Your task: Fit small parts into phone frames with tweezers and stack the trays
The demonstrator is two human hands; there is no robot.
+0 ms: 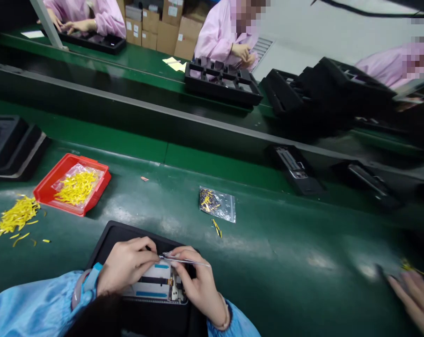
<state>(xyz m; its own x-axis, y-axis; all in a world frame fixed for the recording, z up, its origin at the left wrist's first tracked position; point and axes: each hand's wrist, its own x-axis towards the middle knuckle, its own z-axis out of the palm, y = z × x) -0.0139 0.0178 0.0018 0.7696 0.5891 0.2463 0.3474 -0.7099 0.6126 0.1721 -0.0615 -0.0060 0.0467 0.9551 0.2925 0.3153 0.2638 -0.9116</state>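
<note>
While a rectangular device with a silver edge and blue strips (150,287) is lying uncovered on the black tray (110,241), the right hand (202,283) is pinching a slim silver metal tool (194,262). The left hand (127,262) is bunching its fingertips by the tip, can't tell on what. Insides are showing, so it's looking unfinished imo; no clue how much is remaining.

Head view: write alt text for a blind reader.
A right hand holds a thin metal tool, its tip by the left hand, over an opened electronic device on a black tray. A red bin and yellow strips lie to the left; people in pink work beyond.
</note>
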